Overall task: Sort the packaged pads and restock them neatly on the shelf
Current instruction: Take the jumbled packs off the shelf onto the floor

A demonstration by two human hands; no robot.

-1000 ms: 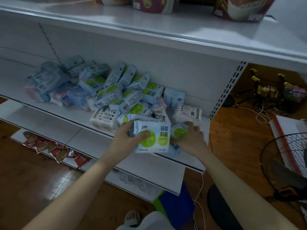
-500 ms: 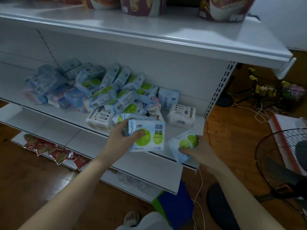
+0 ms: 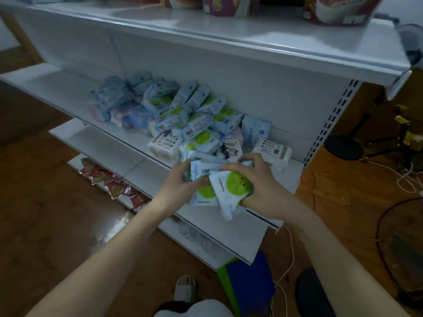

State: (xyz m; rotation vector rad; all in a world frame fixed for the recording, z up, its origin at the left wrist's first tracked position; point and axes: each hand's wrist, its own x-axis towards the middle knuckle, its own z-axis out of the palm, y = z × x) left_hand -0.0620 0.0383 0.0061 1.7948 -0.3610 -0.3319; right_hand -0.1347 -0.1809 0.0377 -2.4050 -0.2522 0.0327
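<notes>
White metal shelf (image 3: pixel 68 92) (wooden floor (image 3: pixel 45 225) below) bears heaped pad packs (image 3: pixel 183 117); both hands (image 3: pixel 176 186) (image 3: pixel 258 186) grip green-dotted packs (image 3: pixel 231 191).

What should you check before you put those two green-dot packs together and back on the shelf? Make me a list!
1. Left hand grips its green-dot pack: ok.
2. Right hand grips the second green-dot pack: ok.
3. Both packs are the same kind: both show a green circle and "240mm"; ok.
4. Packs lined up squarely: not ok, the right one is tilted and overlaps the left.
5. Free spot on the shelf: ok, bare strip in front of the white pack.
6. Pile behind is neat: not ok, packs lie jumbled at many angles.
</notes>
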